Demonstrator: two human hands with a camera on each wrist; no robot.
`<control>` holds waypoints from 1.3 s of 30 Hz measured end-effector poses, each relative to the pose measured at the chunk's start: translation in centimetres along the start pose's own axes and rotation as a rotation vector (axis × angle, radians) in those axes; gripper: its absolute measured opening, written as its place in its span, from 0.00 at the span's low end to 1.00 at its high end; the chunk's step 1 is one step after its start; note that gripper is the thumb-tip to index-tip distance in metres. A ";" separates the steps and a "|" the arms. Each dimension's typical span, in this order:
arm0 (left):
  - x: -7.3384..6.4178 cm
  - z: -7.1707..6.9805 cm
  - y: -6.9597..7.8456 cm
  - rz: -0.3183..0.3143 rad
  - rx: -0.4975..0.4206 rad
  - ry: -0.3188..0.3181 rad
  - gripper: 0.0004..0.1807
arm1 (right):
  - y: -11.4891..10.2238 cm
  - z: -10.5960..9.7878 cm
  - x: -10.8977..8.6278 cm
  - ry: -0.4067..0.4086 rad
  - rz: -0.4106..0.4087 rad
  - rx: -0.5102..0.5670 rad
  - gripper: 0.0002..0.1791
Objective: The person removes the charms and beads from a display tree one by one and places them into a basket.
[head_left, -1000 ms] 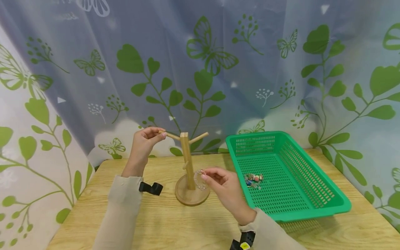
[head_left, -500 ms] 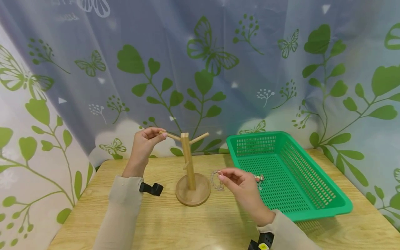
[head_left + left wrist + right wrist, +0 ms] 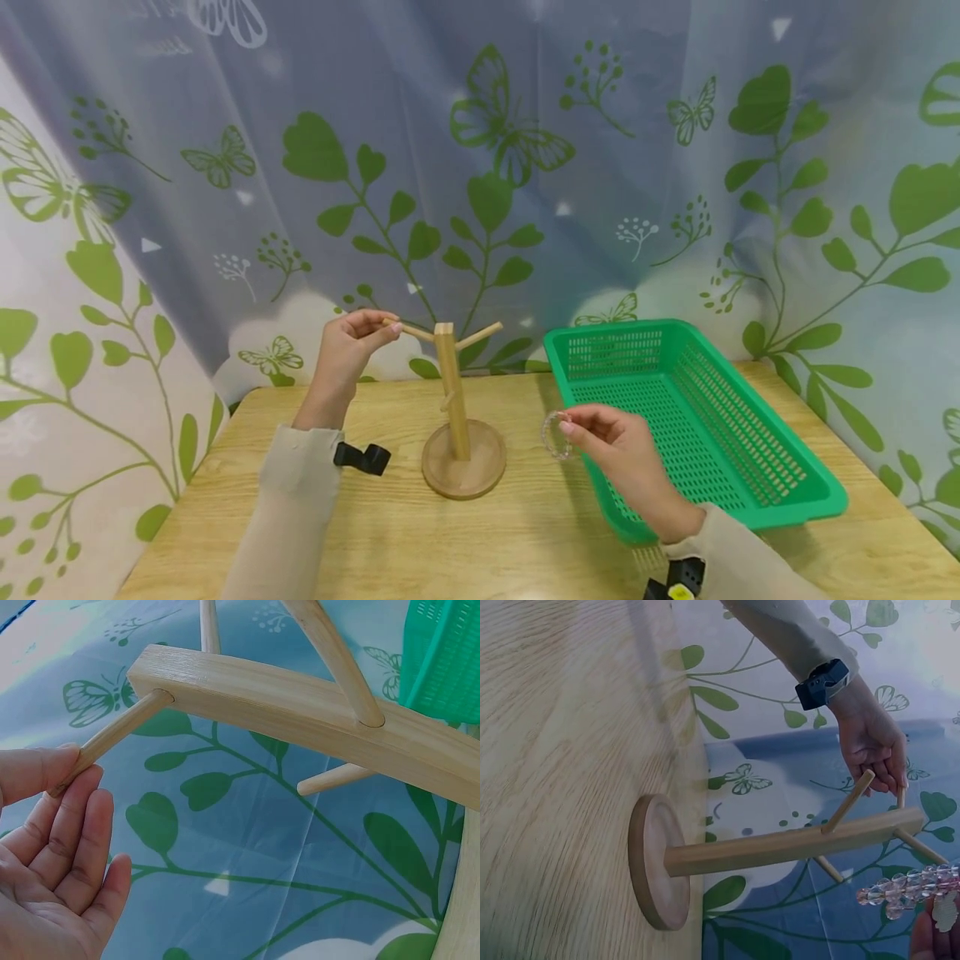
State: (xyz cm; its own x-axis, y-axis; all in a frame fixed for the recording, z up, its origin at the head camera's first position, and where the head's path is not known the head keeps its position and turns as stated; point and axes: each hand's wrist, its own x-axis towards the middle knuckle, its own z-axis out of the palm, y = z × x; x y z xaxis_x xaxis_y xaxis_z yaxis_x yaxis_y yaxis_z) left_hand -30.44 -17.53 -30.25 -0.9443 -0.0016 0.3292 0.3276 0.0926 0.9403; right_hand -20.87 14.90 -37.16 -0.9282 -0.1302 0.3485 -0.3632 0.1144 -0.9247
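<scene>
A wooden stand with a round base and several slanted pegs stands upright on the table. My left hand pinches the end of its upper left peg between thumb and fingers. To the right of the stand, my right hand pinches a bracelet of clear and pinkish beads, which hangs from the fingertips as a ring. In the head view this hand overlaps the near left side of the green basket. No bracelet hangs on the visible pegs.
The basket, slotted and rectangular, takes up the right side of the light wood table. Behind the table hangs a curtain with leaves and butterflies. Black straps with small devices sit on both wrists.
My right hand has moved right, away from the stand and over the basket's left side, carrying the bracelet. It now covers the small jewellery in the basket. My left hand stays on the peg.
</scene>
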 end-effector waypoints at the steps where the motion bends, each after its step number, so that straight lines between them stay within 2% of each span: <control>1: 0.0 0.0 0.0 0.000 0.000 0.000 0.04 | 0.0 -0.2 0.0 0.002 0.005 -0.008 0.14; 15: 0.0 0.0 0.1 0.006 0.014 0.008 0.08 | 0.2 -2.5 0.0 -0.001 0.089 -0.068 0.15; 20: 0.1 0.1 0.0 0.012 0.018 0.005 0.13 | 0.2 -3.4 0.0 0.007 0.118 -0.078 0.16; 26: 0.1 0.2 -0.2 0.010 0.007 0.007 0.09 | 0.2 -4.4 -0.2 0.013 0.177 -0.068 0.13; 32: 0.0 0.2 -0.1 0.003 0.010 0.002 0.11 | 0.1 -5.3 0.0 0.017 0.248 -0.103 0.17; 39: 0.0 0.1 -0.1 0.002 0.003 -0.002 0.09 | 0.4 -6.8 0.8 0.005 0.300 -0.117 0.19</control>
State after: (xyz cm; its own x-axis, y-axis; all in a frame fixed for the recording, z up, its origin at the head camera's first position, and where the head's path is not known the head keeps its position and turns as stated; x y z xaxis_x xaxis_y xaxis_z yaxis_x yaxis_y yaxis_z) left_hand -30.48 -17.42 -30.36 -0.9436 0.0010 0.3311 0.3297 0.0959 0.9392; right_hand -22.29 21.50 -36.25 -0.9956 -0.0689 0.0635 -0.0793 0.2593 -0.9625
